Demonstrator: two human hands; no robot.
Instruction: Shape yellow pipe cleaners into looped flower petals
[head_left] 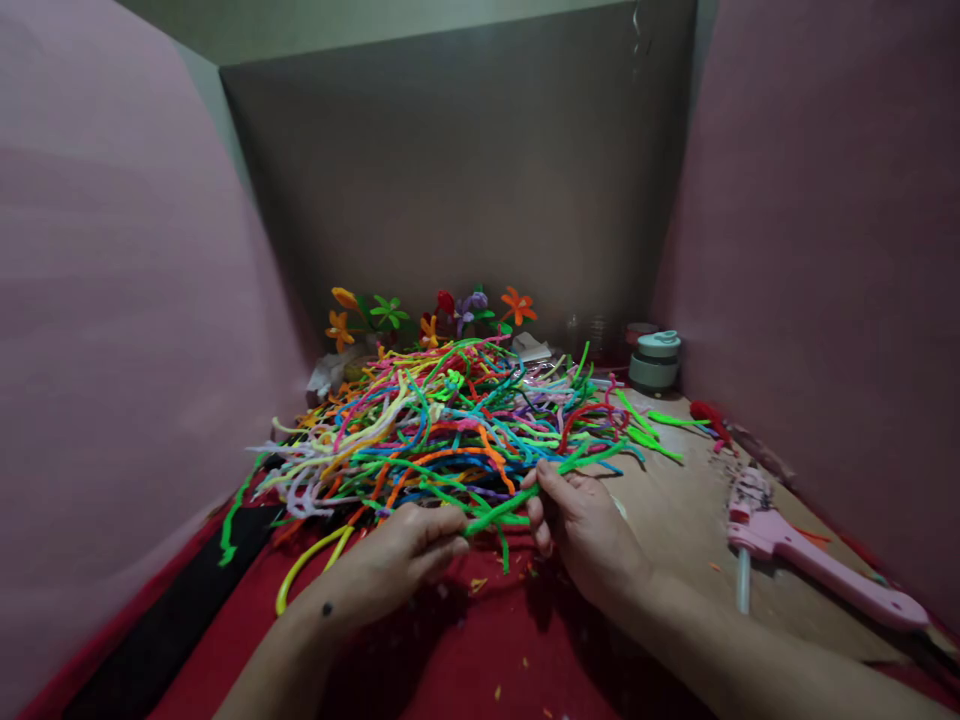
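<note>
Here, two hands with a green pipe cleaner stretched between them
The left hand pinches its lower end and the right hand grips it further up, between thumb and fingers, just in front of a tangled pile of colourful pipe cleaners; red cloth lies below, a pink glue gun to the right, fuzzy flowers behind the pile
</note>
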